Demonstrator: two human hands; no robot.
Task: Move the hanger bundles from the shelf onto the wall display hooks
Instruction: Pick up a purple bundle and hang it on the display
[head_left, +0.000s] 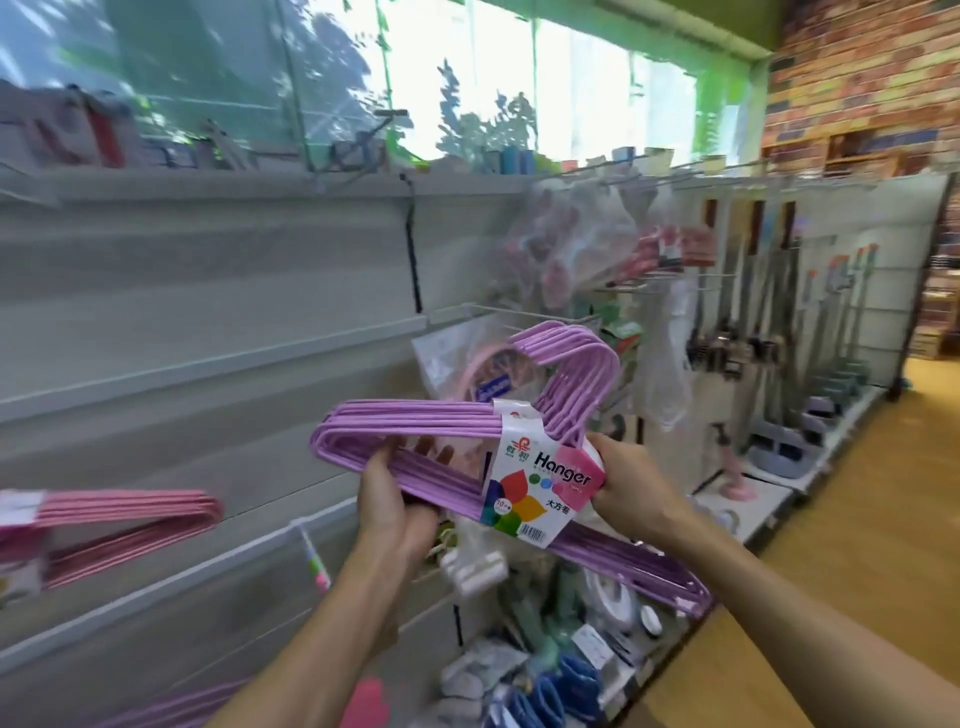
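Observation:
A bundle of purple hangers (415, 421) with a white "Hanger" label is held up in front of the wall display, its hooks pointing up and to the right. My left hand (389, 499) grips the bundle's lower bars on the left side. My right hand (628, 488) holds the bundle at the label, just below the hooks. A pink hanger bundle (130, 525) hangs at the left edge against the white wall panel (208, 291). A white wire display hook (519, 314) juts out above the purple bundle, with bagged pink goods hanging behind.
Bagged items (571, 244) and mops (779, 312) hang along the wall to the right. Low shelves (571, 623) below hold small packaged goods. A wooden floor aisle (857, 519) runs on the right. More purple hangers (197, 706) show at the bottom left.

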